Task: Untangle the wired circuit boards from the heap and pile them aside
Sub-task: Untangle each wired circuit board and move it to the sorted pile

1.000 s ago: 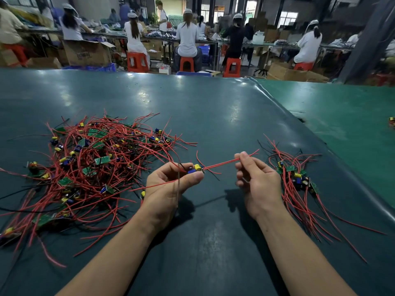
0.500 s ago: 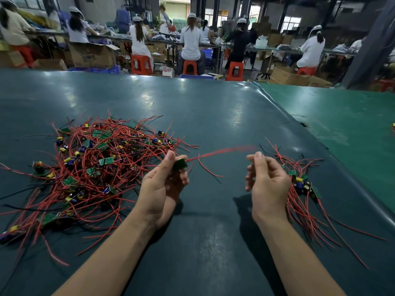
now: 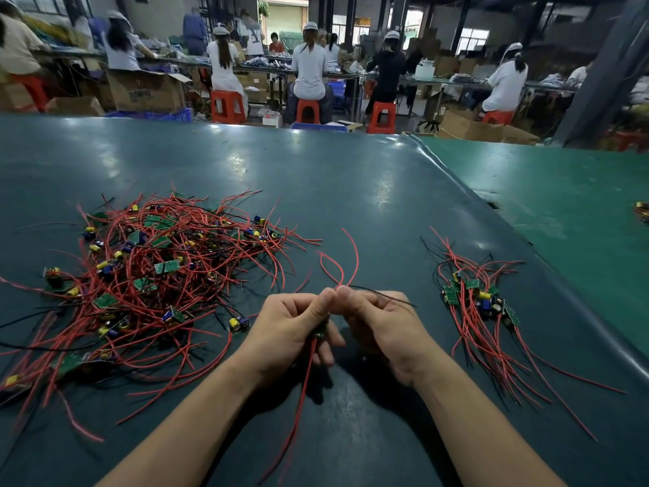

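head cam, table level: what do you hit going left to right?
Tangled heap of wired boards → left hand → right hand, the two jointly gripping one wired board → sorted pile of boards → small wired part at the far right edge.

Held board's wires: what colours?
Mostly red, plus one thin black lead. The head view shows the wires rising above both thumbs; one red trails toward the camera.

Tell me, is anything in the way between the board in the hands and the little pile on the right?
Nothing visible. Both hands hold the board; only bare table lies before the small pile.
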The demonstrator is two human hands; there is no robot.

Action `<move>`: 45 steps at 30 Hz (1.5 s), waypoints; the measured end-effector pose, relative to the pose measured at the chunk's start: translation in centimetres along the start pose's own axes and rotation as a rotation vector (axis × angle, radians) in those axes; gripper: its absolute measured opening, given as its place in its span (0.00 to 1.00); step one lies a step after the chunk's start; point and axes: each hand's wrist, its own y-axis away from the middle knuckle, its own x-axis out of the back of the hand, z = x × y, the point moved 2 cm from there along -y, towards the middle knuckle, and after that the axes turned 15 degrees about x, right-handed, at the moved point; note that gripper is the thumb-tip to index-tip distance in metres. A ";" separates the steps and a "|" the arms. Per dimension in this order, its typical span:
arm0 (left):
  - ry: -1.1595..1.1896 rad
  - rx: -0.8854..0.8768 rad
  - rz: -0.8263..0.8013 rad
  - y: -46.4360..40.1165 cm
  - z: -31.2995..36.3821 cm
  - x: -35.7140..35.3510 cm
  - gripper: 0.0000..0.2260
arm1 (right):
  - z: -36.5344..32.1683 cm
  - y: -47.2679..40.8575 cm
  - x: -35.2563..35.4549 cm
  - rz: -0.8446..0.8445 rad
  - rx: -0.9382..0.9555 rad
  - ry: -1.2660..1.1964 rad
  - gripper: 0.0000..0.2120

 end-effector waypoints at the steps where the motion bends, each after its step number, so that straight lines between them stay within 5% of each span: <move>1: -0.017 0.005 -0.023 0.0 0.0 0.0 0.16 | 0.0 -0.1 0.1 0.026 -0.027 -0.032 0.15; 9: -0.043 0.052 -0.149 0.2 0.0 -0.1 0.17 | 0.1 -0.7 0.0 0.101 -0.127 -0.232 0.16; 13: 0.058 0.049 0.006 -0.2 0.0 -0.1 0.15 | 0.2 -0.5 -0.1 0.111 -0.098 -0.151 0.15; 22: -0.339 -0.047 0.058 0.4 -0.5 -0.6 0.15 | -0.5 0.2 0.1 -0.026 -0.024 -0.068 0.06; 32: -0.259 -0.033 -0.048 0.5 -0.2 -0.5 0.18 | 0.2 -1.2 1.5 0.323 -0.008 -0.216 0.10; 40: -0.247 -0.025 -0.137 0.9 -0.2 -0.5 0.14 | 0.1 -1.7 2.2 0.446 -0.051 -0.396 0.14; 45: -0.270 -0.032 -0.160 1.1 -0.3 -0.4 0.14 | 0.0 -1.5 2.3 0.453 -0.237 -0.577 0.19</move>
